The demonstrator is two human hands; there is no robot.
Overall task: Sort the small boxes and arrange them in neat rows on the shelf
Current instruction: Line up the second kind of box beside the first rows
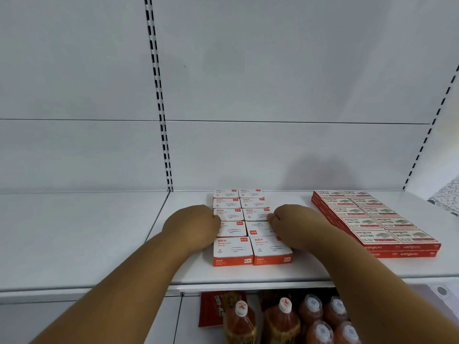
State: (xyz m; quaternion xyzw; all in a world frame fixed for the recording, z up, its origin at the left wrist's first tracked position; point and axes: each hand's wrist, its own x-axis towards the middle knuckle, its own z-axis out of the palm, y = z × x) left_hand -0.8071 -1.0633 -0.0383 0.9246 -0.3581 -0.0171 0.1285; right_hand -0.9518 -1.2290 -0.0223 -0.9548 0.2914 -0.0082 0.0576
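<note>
my left hand (196,225) and right hand (293,225), fingers curled, press the sides of the paper clip boxes (248,229); whether they grip, i cannot tell.

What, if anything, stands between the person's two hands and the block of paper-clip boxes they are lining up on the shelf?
Nothing visible does. The left hand and right hand already rest against opposite sides of the paper-clip boxes, which lie in two columns on the shelf. The red staple boxes sit apart, further right.
</note>
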